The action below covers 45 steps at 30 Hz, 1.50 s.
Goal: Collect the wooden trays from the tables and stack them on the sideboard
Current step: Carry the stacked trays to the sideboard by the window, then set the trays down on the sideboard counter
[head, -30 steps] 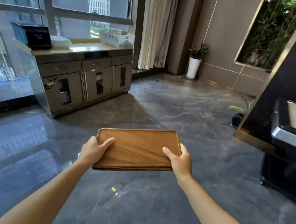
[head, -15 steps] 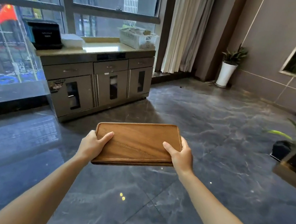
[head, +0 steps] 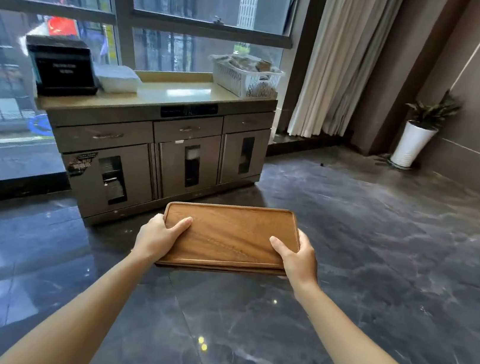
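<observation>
I hold a small stack of brown wooden trays (head: 229, 234) flat in front of me, above the floor. My left hand (head: 159, 236) grips the stack's left short edge, thumb on top. My right hand (head: 295, 258) grips the right short edge the same way. A second tray edge shows under the top one at the near side. Straight ahead stands the grey sideboard (head: 180, 93) with a beige top, against the window; the middle of its top is bare.
On the sideboard stand a black box (head: 61, 66) at the left, a white stack of napkins (head: 118, 79) beside it, and a white basket (head: 246, 78) at the right. Curtains (head: 341, 56) and a potted plant (head: 416, 128) stand to the right. Dark glossy floor lies between.
The view has turned left and moved nearer the sideboard, which now sits straight ahead and larger. The black counter at the right has left the view. Both hands keep hold of the trays.
</observation>
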### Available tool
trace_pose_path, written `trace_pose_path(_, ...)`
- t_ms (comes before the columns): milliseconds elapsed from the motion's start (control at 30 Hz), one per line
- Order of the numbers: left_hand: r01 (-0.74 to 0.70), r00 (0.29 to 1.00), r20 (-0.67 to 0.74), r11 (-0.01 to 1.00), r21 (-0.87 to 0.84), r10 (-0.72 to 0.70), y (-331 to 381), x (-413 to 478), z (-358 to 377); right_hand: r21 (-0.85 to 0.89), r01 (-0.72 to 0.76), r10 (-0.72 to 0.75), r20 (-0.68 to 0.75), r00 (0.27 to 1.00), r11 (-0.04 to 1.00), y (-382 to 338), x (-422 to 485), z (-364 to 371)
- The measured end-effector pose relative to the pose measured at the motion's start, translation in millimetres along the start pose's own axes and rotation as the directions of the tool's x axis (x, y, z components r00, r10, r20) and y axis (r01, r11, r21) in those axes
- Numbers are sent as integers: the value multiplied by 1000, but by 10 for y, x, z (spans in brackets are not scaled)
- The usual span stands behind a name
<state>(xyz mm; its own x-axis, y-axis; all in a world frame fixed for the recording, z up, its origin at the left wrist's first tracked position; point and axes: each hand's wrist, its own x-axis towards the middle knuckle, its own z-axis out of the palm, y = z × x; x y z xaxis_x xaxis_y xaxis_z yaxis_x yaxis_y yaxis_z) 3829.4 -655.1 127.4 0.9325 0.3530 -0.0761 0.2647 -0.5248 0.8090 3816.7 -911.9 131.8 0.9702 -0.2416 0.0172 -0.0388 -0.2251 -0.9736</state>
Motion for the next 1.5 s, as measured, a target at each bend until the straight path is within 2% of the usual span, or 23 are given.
trace_pose_path(167, 49, 998, -34, 998, -26, -50, 231, 1047, 528, -42, -10, 13, 61, 998, 999, 200, 1372, 233)
trace_pose_path(500, 142, 970, -183, 985, -100, -158, 1011, 3312, 1262, -133, 113, -76, 258, 963, 985, 109, 4354, 854)
trace_pose_path(667, 177, 947, -253, 979, -101, -198, 1251, 4285, 1300, -126, 118, -69, 340, 938, 985, -22, 5465, 1373)
trace_pose_path(967, 215, 930, -287, 972, -91, -232, 1156, 6380, 1378, -111, 104, -49, 415, 909, 988, 91, 7317, 2708)
trace_pose_path(1233, 269, 904, -320, 959, -93, -284, 1292, 8497, 990, -74, 68, -24, 481, 876, 995, -330, 9019, 4153)
trace_pose_path(1500, 335, 864, -364, 937, -102, -349, 1395, 9990, 700, -62, 98, -50, 536, 843, 993, -750, 10322, 5227)
